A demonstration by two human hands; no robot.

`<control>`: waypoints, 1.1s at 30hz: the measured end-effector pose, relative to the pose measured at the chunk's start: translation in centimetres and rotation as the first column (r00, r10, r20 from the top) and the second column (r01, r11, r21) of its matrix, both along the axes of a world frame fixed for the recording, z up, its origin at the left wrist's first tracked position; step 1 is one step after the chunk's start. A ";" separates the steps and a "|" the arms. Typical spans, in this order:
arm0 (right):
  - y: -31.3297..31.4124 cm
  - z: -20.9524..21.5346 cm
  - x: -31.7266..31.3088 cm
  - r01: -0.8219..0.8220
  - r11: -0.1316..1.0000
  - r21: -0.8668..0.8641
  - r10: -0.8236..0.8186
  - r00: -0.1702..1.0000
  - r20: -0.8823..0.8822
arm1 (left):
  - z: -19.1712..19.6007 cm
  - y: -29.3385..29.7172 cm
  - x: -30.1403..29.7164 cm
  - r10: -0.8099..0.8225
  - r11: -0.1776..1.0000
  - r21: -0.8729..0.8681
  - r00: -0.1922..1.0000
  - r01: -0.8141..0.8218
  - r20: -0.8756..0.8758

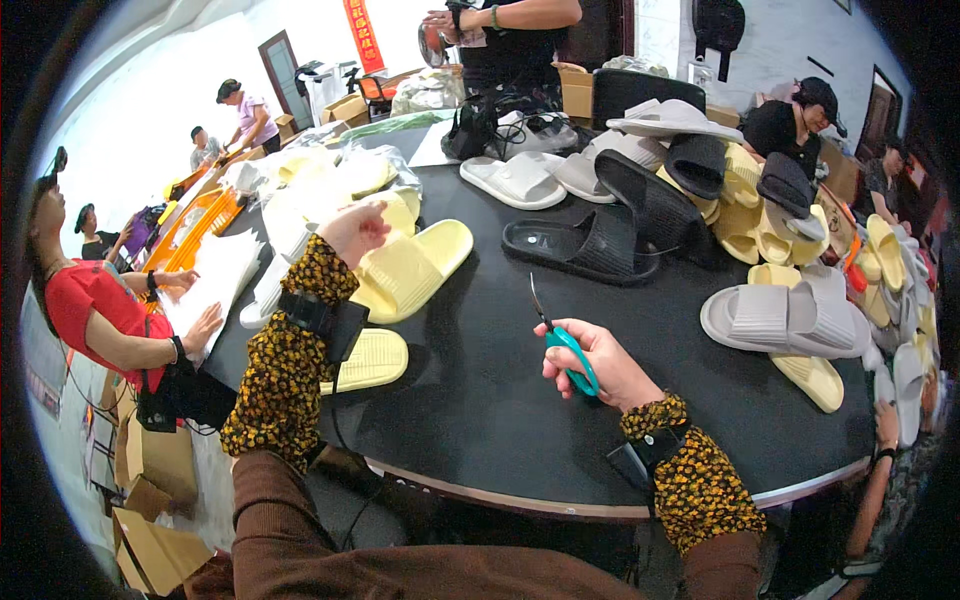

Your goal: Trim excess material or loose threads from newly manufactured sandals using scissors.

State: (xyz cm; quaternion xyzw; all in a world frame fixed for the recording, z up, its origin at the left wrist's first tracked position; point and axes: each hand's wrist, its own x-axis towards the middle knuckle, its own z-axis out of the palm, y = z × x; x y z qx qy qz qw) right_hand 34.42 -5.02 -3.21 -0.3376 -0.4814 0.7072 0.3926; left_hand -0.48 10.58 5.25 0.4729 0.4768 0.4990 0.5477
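Round black table (500, 400), seen from above at the person's own seat. Right hand (590, 360) was closed around a pair of scissors (562, 340), fingers through the teal handles, the thin blades pointing up and away over the bare table top, not touching any slipper. Left hand (352, 232) was stretched out to the far left, fingers curled down onto the pale yellow slippers (405, 270); whether it actually gripped one or only rested on it could not be told, since the fingertips were hidden. A second yellow slipper (372, 360) lay sole-up just beside the left forearm, near the table edge. Both forearms wore yellow-and-black patterned sleeve covers with a dark band at the wrist. Ahead of the scissors, well apart from them, lay a black slipper pair (585, 245); beyond it white slippers (515, 180). To the right sat a grey slipper pair (780, 320), with a heap of mixed yellow, black and grey slippers (740, 190) behind. At left a person in a red top (85, 300) pressed both hands on white sheets (220, 270). Another person stood at the far side of the table.
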 end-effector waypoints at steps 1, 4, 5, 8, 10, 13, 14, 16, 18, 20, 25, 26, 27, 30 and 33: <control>-0.1 0.3 0.0 0.004 1.000 0.004 -0.004 1.000 -0.002 | 1.2 -0.5 0.7 -0.013 1.000 0.025 0.996 0.011 0.089; -0.2 0.5 0.2 0.095 0.995 0.033 -0.092 0.992 -0.090 | 4.0 -2.3 3.6 -0.149 0.976 0.178 0.982 0.127 0.116; -0.2 0.6 0.2 0.100 0.994 0.032 -0.097 0.991 -0.093 | 5.3 -3.7 4.6 -0.183 0.963 0.223 0.975 0.152 0.129; 0.0 1.1 0.4 0.224 0.965 0.137 -0.197 0.962 -0.191 | 7.8 -5.8 7.0 -0.316 0.906 0.315 0.947 0.283 0.059; -0.2 2.3 0.4 0.343 0.921 0.182 -0.304 0.928 -0.214 | 9.0 -7.1 8.9 -0.360 0.861 0.374 0.932 0.345 -0.031; -0.4 3.8 1.9 0.477 0.853 0.209 -0.369 0.837 -0.404 | 10.0 -8.2 11.8 -0.427 0.819 0.396 0.902 0.415 -0.063; -0.7 4.8 2.3 0.537 0.810 0.234 -0.451 0.826 -0.338 | 10.0 -8.4 12.3 -0.461 0.812 0.375 0.885 0.448 -0.059; -1.3 5.9 3.3 0.556 0.791 0.256 -0.448 0.811 -0.377 | 9.6 -9.8 13.6 -0.480 0.796 0.387 0.875 0.465 -0.064; -2.0 6.6 4.7 0.544 0.788 0.290 -0.416 0.816 -0.401 | 8.6 -11.2 14.8 -0.532 0.749 0.418 0.843 0.514 -0.082; -2.8 7.0 5.9 0.493 0.808 0.323 -0.369 0.850 -0.376 | 8.1 -13.4 16.3 -0.526 0.710 0.455 0.834 0.538 -0.166; -4.7 7.0 7.9 0.231 0.911 0.343 -0.130 0.947 -0.292 | 4.2 -14.7 17.6 -0.505 0.640 0.529 0.824 0.557 -0.257; -4.7 6.7 8.0 0.173 0.908 0.380 -0.065 0.958 -0.280 | 4.0 -15.3 17.9 -0.501 0.649 0.509 0.821 0.566 -0.274; -4.7 6.4 8.1 0.130 0.914 0.385 -0.025 0.964 -0.265 | 3.7 -15.8 18.2 -0.513 0.643 0.500 0.811 0.580 -0.282; -5.2 6.5 8.5 0.122 0.944 0.307 -0.096 0.990 -0.099 | 2.5 -16.5 19.2 -0.516 0.676 0.478 0.824 0.560 -0.235; -5.2 6.4 9.8 -0.063 0.975 0.212 0.047 0.996 0.081 | 1.8 -16.5 19.7 -0.472 0.717 0.464 0.852 0.520 -0.225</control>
